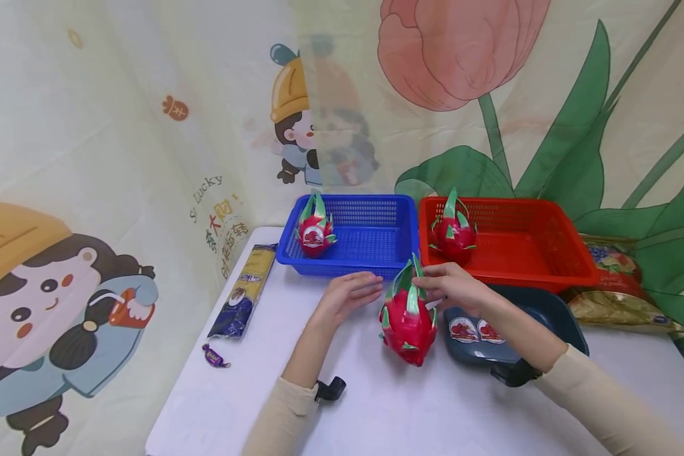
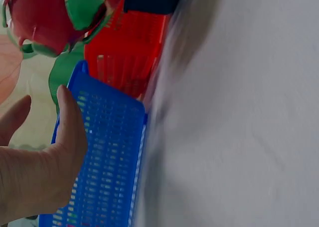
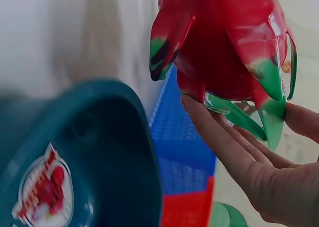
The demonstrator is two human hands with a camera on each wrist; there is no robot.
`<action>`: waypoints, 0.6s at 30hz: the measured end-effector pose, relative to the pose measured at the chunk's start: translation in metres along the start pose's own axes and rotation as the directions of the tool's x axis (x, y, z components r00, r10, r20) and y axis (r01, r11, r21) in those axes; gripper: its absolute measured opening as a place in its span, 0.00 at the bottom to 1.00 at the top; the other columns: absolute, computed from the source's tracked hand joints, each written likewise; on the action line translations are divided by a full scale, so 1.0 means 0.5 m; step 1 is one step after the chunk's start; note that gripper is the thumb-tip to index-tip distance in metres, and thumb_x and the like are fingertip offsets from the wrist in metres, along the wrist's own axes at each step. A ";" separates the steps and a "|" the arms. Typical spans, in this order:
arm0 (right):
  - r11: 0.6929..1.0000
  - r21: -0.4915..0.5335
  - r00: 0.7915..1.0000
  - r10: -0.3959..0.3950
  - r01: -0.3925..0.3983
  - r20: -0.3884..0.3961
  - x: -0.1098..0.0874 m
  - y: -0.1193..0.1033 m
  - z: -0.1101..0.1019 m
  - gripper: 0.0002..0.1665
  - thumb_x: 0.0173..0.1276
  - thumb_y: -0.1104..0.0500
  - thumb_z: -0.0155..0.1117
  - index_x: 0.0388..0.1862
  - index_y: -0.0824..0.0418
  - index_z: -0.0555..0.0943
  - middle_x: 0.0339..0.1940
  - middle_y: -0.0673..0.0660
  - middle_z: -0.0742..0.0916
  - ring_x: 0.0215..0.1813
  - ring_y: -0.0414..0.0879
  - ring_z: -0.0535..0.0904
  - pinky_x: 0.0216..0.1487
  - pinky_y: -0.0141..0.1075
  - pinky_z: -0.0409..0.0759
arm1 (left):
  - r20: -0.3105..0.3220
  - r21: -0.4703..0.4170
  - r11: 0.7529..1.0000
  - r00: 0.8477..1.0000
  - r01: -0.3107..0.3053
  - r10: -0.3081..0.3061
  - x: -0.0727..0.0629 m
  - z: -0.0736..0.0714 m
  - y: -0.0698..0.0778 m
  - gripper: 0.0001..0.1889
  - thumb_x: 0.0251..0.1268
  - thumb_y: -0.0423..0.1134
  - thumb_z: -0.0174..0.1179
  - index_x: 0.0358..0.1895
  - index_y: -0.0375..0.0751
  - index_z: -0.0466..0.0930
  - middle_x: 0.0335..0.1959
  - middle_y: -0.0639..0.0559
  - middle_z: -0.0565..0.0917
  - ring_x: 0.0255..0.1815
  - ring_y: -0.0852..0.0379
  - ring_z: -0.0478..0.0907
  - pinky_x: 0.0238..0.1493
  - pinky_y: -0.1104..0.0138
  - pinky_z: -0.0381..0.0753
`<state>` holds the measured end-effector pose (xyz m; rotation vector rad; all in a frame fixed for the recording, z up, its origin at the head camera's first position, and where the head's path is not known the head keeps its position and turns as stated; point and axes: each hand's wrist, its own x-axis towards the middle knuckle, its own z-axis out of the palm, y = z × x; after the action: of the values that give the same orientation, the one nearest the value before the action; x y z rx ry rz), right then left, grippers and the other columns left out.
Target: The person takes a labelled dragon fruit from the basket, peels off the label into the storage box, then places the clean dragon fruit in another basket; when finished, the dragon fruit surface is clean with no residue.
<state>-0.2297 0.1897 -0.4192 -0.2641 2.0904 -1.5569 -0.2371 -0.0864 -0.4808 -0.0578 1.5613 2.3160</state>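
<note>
A pink dragon fruit [image 1: 408, 326] with green leaf tips is held over the white table in the middle of the head view. My right hand [image 1: 455, 288] grips it by its leafy top, thumb on one side and fingers on the other in the right wrist view, where the fruit [image 3: 219, 52] hangs above the palm. To its left, my left hand [image 1: 348, 299] is raised with fingers extended, a small gap from the fruit. In the left wrist view that hand [image 2: 47, 154] holds nothing, its thumb and fingers apart.
A blue basket [image 1: 365, 269] holds a dragon fruit [image 1: 315, 233] with a round sticker. Beside it, a red basket [image 1: 524, 275] contains another [image 1: 455, 237]. A dark teal tray [image 1: 570, 329] with two round stickers [image 1: 463, 330] is nearby. Packets [image 1: 245, 291] and a purple candy [image 1: 214, 356] lie around.
</note>
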 end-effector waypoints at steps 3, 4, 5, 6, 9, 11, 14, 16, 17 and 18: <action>1.000 0.010 1.000 -0.020 0.020 -0.002 -0.012 -0.014 -0.023 0.39 0.80 0.50 0.60 0.78 0.73 0.64 0.57 0.66 0.87 0.54 0.58 0.87 0.56 0.58 0.87 | 0.007 -0.047 0.999 1.000 0.011 -0.010 0.005 0.018 -0.003 0.19 0.75 0.32 0.62 0.62 0.22 0.77 0.55 0.35 0.87 0.57 0.40 0.86 0.61 0.50 0.84; 1.000 0.018 1.000 -0.022 0.022 -0.005 -0.016 -0.019 -0.032 0.39 0.80 0.50 0.60 0.78 0.74 0.63 0.56 0.65 0.87 0.53 0.57 0.88 0.55 0.57 0.87 | 0.010 -0.051 0.999 1.000 0.015 -0.015 0.007 0.024 -0.004 0.20 0.76 0.32 0.62 0.64 0.21 0.76 0.55 0.35 0.87 0.57 0.40 0.86 0.61 0.50 0.84; 0.999 0.025 1.000 -0.026 0.027 -0.007 -0.020 -0.024 -0.041 0.39 0.80 0.51 0.60 0.78 0.75 0.63 0.55 0.63 0.87 0.52 0.57 0.88 0.55 0.57 0.88 | 0.013 -0.055 0.998 1.000 0.019 -0.018 0.010 0.030 -0.006 0.20 0.76 0.31 0.61 0.64 0.21 0.75 0.55 0.35 0.87 0.57 0.40 0.86 0.60 0.50 0.84; 0.999 0.033 1.000 -0.028 0.028 -0.014 -0.024 -0.029 -0.050 0.40 0.80 0.51 0.60 0.78 0.75 0.62 0.54 0.62 0.88 0.51 0.55 0.88 0.54 0.55 0.88 | 0.012 -0.054 0.998 1.000 0.025 -0.024 0.013 0.037 -0.008 0.21 0.75 0.31 0.61 0.64 0.20 0.75 0.55 0.35 0.87 0.57 0.40 0.86 0.60 0.50 0.85; 0.997 0.061 0.999 -0.035 0.036 -0.031 -0.038 -0.045 -0.081 0.40 0.81 0.51 0.58 0.78 0.76 0.60 0.49 0.56 0.89 0.47 0.52 0.90 0.52 0.51 0.90 | 0.010 -0.057 0.997 0.999 0.046 -0.045 0.020 0.056 -0.016 0.22 0.75 0.32 0.62 0.65 0.20 0.75 0.55 0.35 0.88 0.56 0.40 0.87 0.59 0.50 0.85; 0.996 0.079 0.998 -0.027 0.032 -0.054 -0.045 -0.054 -0.101 0.40 0.81 0.50 0.59 0.77 0.76 0.61 0.45 0.53 0.89 0.45 0.49 0.90 0.51 0.49 0.90 | 0.014 -0.071 0.996 0.998 0.061 -0.060 0.026 0.070 -0.022 0.21 0.74 0.31 0.62 0.64 0.20 0.76 0.55 0.35 0.87 0.56 0.40 0.87 0.59 0.50 0.85; 0.996 0.087 0.996 -0.022 0.029 -0.084 -0.057 -0.064 -0.135 0.40 0.82 0.50 0.58 0.77 0.76 0.61 0.42 0.48 0.90 0.43 0.47 0.90 0.49 0.46 0.91 | 0.017 -0.101 0.991 0.996 0.087 -0.086 0.034 0.090 -0.030 0.22 0.74 0.30 0.62 0.65 0.20 0.76 0.55 0.34 0.87 0.56 0.40 0.87 0.61 0.49 0.83; 0.996 0.089 0.995 -0.016 0.026 -0.102 -0.062 -0.070 -0.156 0.39 0.82 0.49 0.58 0.77 0.75 0.61 0.41 0.47 0.90 0.43 0.46 0.90 0.49 0.46 0.91 | 0.010 -0.130 0.987 0.995 0.096 -0.096 0.039 0.104 -0.036 0.21 0.73 0.29 0.63 0.64 0.21 0.77 0.55 0.34 0.87 0.56 0.41 0.87 0.62 0.48 0.82; 0.996 0.087 0.994 -0.015 0.024 -0.109 -0.064 -0.072 -0.167 0.39 0.82 0.49 0.57 0.78 0.75 0.61 0.40 0.46 0.90 0.43 0.46 0.90 0.49 0.46 0.91 | 0.004 -0.142 0.985 0.996 0.094 -0.094 0.042 0.112 -0.038 0.20 0.73 0.29 0.63 0.63 0.21 0.77 0.54 0.34 0.87 0.56 0.41 0.87 0.63 0.47 0.81; 0.996 0.083 0.993 -0.014 0.023 -0.115 -0.066 -0.074 -0.178 0.40 0.82 0.49 0.57 0.78 0.75 0.60 0.41 0.45 0.90 0.43 0.45 0.90 0.49 0.46 0.91 | -0.002 -0.160 0.983 0.996 0.093 -0.095 0.046 0.119 -0.042 0.19 0.73 0.28 0.62 0.62 0.21 0.78 0.54 0.33 0.87 0.56 0.40 0.87 0.64 0.46 0.80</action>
<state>-0.2525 0.2671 -0.3567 -0.1685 2.1067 -1.7033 -0.2428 -0.0195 -0.4810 -0.1782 1.3440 2.3644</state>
